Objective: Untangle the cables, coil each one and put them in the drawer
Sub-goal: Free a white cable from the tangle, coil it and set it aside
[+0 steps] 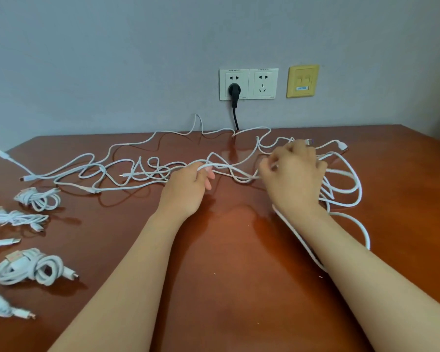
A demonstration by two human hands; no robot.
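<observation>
A tangle of white cables (127, 174) stretches across the far half of the brown table (226, 262), from the left edge to the right. My left hand (188, 186) pinches one white strand near the tangle's middle. My right hand (294, 174) has its fingers curled round several loops of white cable (346, 184) that hang around the wrist and trail toward me. Several coiled white cables lie in a column at the left: one (37, 198) farthest back, another (29, 266) nearer, and more at the left border. No drawer is in view.
On the grey wall behind the table are two white sockets (248, 83) with a black plug (234, 91) and its cord dropping behind the table, and a yellow data plate (302, 81). The table's near centre shows bare wood.
</observation>
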